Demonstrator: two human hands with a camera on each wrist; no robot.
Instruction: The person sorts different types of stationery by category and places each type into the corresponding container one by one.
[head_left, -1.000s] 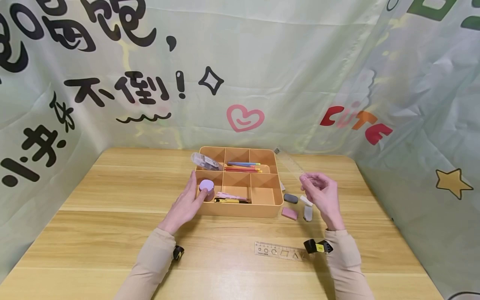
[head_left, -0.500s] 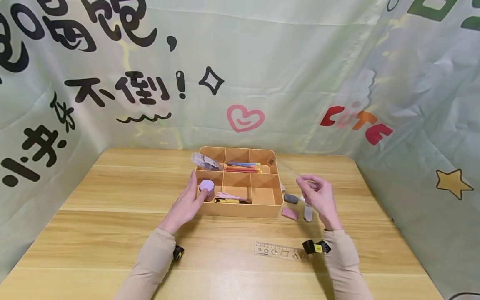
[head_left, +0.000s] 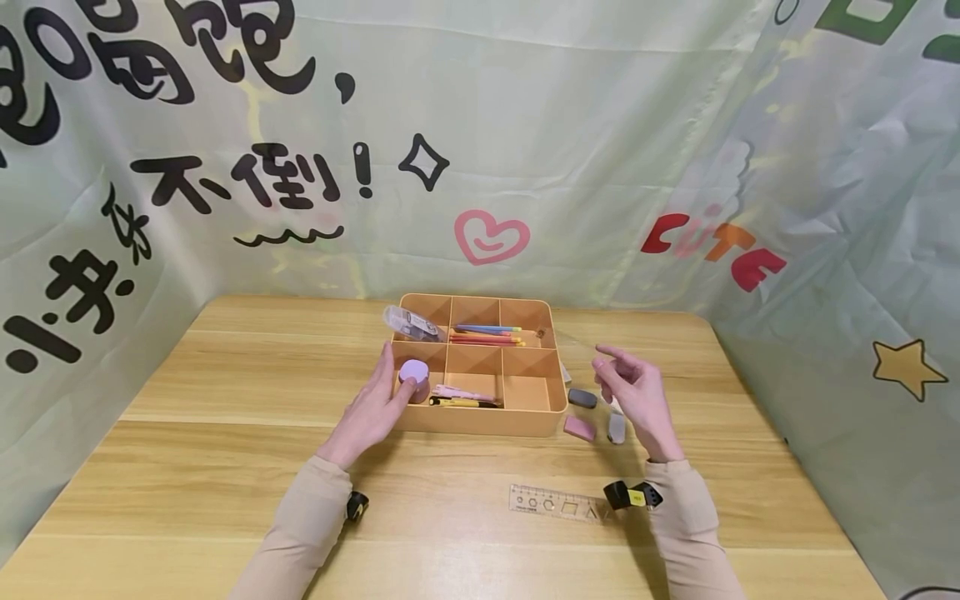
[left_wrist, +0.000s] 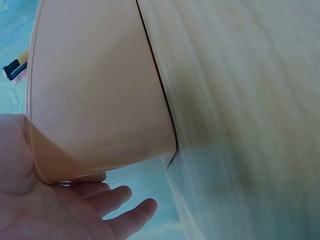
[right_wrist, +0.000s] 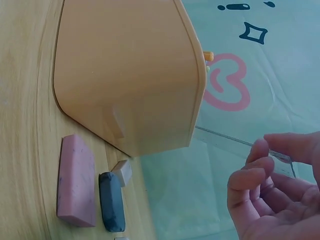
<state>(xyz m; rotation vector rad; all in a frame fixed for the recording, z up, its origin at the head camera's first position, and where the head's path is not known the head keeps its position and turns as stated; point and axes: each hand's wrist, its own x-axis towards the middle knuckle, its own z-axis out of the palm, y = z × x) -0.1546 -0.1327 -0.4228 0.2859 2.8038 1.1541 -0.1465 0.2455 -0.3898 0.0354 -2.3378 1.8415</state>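
My left hand [head_left: 369, 408] grips the front left corner of an orange divided organizer box [head_left: 480, 422], its thumb over the rim beside a purple-lidded round container [head_left: 413, 372]. Fingers [left_wrist: 107, 200] lie along the outside wall in the left wrist view. To the box's right, my right hand [head_left: 637, 398] pinches a clear ruler [right_wrist: 225, 139] between thumb and fingertips. The ruler's far end reaches over the rim into the back right compartment. Pencils [head_left: 486, 339] lie across the back middle and right compartments. Pens [head_left: 463, 402] rest in the front row.
Several erasers lie right of the box, among them a pink eraser [head_left: 580, 427], a dark eraser [head_left: 582, 398] and a grey eraser [head_left: 617, 428]. Another clear ruler [head_left: 558, 503] lies nearer on the table. A clear-purple item [head_left: 412, 323] sticks out of the back left compartment.
The ruler's far end has gone from above the box's right rim down into the back right compartment. My right hand has shifted slightly left; my left hand has stayed put.
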